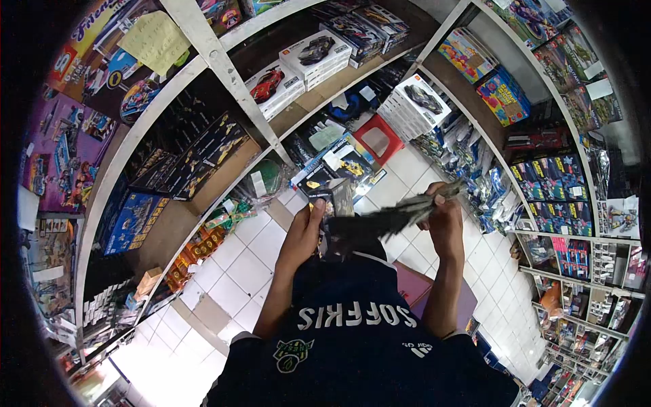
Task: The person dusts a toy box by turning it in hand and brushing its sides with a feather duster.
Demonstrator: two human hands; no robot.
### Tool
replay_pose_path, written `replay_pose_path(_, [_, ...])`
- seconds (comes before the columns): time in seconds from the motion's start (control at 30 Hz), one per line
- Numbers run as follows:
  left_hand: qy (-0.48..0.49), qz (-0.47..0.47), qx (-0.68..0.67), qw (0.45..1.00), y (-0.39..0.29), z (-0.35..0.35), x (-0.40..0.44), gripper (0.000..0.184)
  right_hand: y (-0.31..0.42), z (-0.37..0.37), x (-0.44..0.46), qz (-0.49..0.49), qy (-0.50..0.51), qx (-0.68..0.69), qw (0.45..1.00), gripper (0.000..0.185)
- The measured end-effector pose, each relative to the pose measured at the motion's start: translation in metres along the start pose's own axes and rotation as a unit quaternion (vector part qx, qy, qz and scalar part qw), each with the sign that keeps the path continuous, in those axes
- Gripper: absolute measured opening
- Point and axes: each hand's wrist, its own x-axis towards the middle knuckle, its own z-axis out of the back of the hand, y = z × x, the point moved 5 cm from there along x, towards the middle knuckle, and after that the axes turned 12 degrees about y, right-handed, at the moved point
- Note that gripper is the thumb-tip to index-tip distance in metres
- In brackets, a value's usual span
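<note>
My left hand (302, 234) is closed around a small dark box (337, 198), its thumb lying along the box's near side. The box is held up in front of my chest, and part of it is hidden behind the hand. My right hand (442, 216) grips a grey-green duster (400, 216) with ragged, feathery edges. The duster stretches leftward from the fist, and its dark end reaches the lower part of the box. Whether the two touch there I cannot tell.
Shelves curve around me, stacked with boxed toys, including white car boxes (315, 54) and black boxes (213, 152). A red-framed item (378, 139) and yellow-pictured boxes (349, 163) lie low ahead. White floor tiles (247, 261) show beneath. A pinkish panel (413, 285) is behind my right forearm.
</note>
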Motion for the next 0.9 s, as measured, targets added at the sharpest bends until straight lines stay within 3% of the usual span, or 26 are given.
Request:
replay_pose_path(0.03, [0.012,0.019,0.014,1.000,0.003,-0.001,-0.002,0.065,0.002,-0.004,0.000,0.003,-0.028,-0.004,1.000,0.023])
replay_pose_path(0.07, [-0.044,-0.030,0.004,0.999,0.010,-0.002,0.000,0.062,0.000,0.000,-0.001,-0.001,-0.032,-0.002,0.999,0.023])
replay_pose_path(0.13, [-0.038,0.013,-0.034,0.999,0.018,-0.001,0.003,0.063,-0.002,0.000,-0.001,-0.027,0.036,-0.034,0.998,0.026])
replay_pose_path(0.27, [-0.054,0.004,-0.011,0.998,0.011,-0.001,0.000,0.063,-0.004,0.001,-0.006,-0.020,-0.011,-0.034,0.999,0.027])
replay_pose_path(0.4, [-0.018,-0.043,-0.135,0.990,-0.002,-0.003,-0.005,0.062,-0.010,0.008,-0.013,-0.057,0.038,-0.057,0.996,0.027])
replay_pose_path(0.43, [0.057,-0.036,-0.183,0.981,0.014,-0.001,0.003,0.063,-0.010,0.010,-0.012,-0.043,0.006,-0.052,0.998,0.025])
replay_pose_path(0.5, [-0.012,-0.052,-0.233,0.971,0.019,0.000,0.000,0.063,-0.014,0.026,-0.011,-0.001,-0.095,-0.069,0.993,0.025])
replay_pose_path(0.57, [0.012,-0.035,-0.328,0.944,0.045,0.005,0.004,0.065,-0.018,0.051,-0.015,0.006,-0.095,-0.074,0.993,0.023])
replay_pose_path(0.63, [0.016,-0.019,-0.385,0.923,0.042,0.009,-0.004,0.067,-0.016,0.054,-0.020,0.003,-0.030,0.045,0.999,0.022])
replay_pose_path(0.7, [-0.015,-0.054,-0.343,0.938,0.028,0.019,-0.016,0.067,-0.008,0.053,-0.025,-0.008,-0.053,0.046,0.997,0.023])
replay_pose_path(0.77, [-0.014,-0.068,-0.453,0.889,0.044,0.024,-0.013,0.064,0.005,0.055,-0.026,0.047,-0.119,-0.017,0.992,0.024])
replay_pose_path(0.8, [-0.030,-0.075,-0.473,0.877,0.046,0.027,-0.014,0.064,0.006,0.057,-0.027,0.053,-0.100,0.002,0.994,0.024])
replay_pose_path(0.9, [0.061,-0.099,-0.498,0.859,0.065,0.033,-0.013,0.063,0.006,0.061,-0.033,0.026,-0.039,0.027,0.999,0.023])
